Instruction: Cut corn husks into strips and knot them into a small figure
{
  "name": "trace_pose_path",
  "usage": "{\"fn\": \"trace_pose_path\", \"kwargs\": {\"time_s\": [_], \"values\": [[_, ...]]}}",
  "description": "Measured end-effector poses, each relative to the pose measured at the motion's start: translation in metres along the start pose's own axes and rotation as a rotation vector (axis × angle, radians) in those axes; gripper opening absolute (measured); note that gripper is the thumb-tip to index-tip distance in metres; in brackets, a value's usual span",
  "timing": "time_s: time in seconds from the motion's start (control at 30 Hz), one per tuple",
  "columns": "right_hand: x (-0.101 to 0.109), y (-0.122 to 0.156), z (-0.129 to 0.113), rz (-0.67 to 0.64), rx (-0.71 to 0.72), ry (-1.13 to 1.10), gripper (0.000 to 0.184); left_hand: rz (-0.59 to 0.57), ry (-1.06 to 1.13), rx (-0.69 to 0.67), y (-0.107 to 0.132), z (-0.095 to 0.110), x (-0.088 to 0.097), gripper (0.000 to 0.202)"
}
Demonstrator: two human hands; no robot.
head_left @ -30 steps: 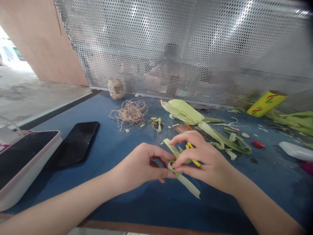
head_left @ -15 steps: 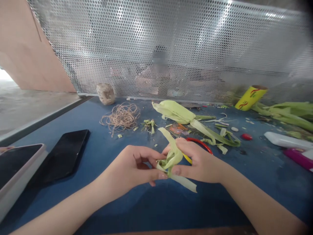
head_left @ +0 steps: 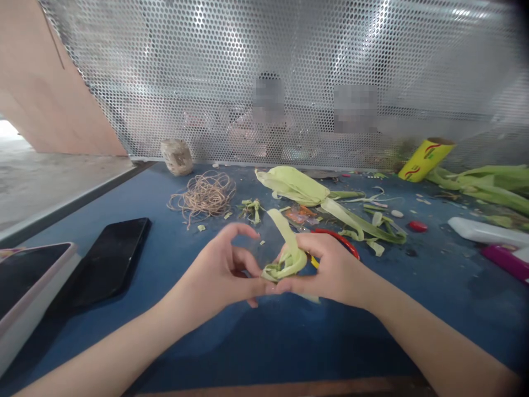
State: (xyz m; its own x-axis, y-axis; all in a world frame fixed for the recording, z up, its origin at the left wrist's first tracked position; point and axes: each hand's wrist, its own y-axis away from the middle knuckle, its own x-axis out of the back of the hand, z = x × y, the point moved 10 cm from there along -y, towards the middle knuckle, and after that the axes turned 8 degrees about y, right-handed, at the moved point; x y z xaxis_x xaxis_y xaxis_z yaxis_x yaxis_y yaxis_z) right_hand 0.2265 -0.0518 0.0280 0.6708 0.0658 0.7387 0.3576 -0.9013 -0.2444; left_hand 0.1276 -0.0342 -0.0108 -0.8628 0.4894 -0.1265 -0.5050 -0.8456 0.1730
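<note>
A pale green corn husk strip [head_left: 285,264] is folded into a small loop between my two hands, one end standing up and curling. My right hand [head_left: 334,270] pinches it from the right, thumb in front and fingers behind. My left hand [head_left: 227,270] has its thumb at the loop's left edge with other fingers underneath, while its index finger is raised off the husk. Just beyond my right hand lie red and yellow handles [head_left: 341,240], partly covered by it. Farther back rests a wrapped husk bundle [head_left: 297,184] with long trailing strips.
On the blue table [head_left: 231,353] are a tangle of twine [head_left: 204,196], a black phone [head_left: 107,259], a yellow tube [head_left: 427,160], more husks [head_left: 496,184] and scattered scraps. A perforated metal panel [head_left: 165,82] stands behind, with people beyond it.
My left index finger has lifted away from the husk. The loop has turned, and its lower tail now hides mostly behind my right thumb. A second person shows behind the panel.
</note>
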Motion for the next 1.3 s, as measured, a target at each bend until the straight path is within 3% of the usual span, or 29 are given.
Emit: {"fn": "trace_pose_path", "kwargs": {"time_s": [0.13,0.3,0.43,0.53,0.73,0.83,0.9,1.0,1.07,1.23,1.3], "values": [[-0.015,0.000,0.004,-0.068,-0.095,-0.241,0.024,0.065,-0.045,-0.019,0.003,0.001,0.005,0.067],[-0.024,0.002,0.011,-0.035,-0.173,-0.428,0.016,0.103,-0.136,-0.100,0.006,0.009,0.007,0.067],[-0.022,0.001,0.017,0.014,-0.240,-0.564,0.011,0.098,-0.125,-0.080,0.006,0.011,0.005,0.065],[-0.014,0.000,0.025,0.061,-0.274,-0.625,0.013,0.095,-0.105,-0.062,0.006,0.013,0.004,0.063],[0.014,-0.001,0.060,0.282,-0.341,-0.587,0.020,0.114,-0.156,-0.119,0.009,0.026,0.015,0.055],[0.018,-0.003,0.065,0.315,-0.318,-0.607,0.022,0.044,-0.172,-0.071,0.010,0.024,0.016,0.052],[0.015,-0.003,0.060,0.285,-0.296,-0.626,0.021,-0.044,-0.156,-0.008,0.012,0.018,0.011,0.052],[0.000,-0.004,0.045,0.143,-0.285,-0.642,0.019,-0.208,-0.158,0.067,0.019,0.011,-0.003,0.064],[-0.008,-0.003,0.035,0.073,-0.280,-0.643,0.019,-0.273,-0.155,0.051,0.023,0.013,-0.009,0.061],[-0.020,0.000,0.020,-0.012,-0.245,-0.621,0.015,-0.192,-0.095,-0.088,0.012,0.026,-0.007,0.050],[-0.026,0.001,0.017,-0.028,-0.226,-0.624,0.013,-0.049,-0.189,-0.142,0.006,0.028,0.001,0.034]]}}
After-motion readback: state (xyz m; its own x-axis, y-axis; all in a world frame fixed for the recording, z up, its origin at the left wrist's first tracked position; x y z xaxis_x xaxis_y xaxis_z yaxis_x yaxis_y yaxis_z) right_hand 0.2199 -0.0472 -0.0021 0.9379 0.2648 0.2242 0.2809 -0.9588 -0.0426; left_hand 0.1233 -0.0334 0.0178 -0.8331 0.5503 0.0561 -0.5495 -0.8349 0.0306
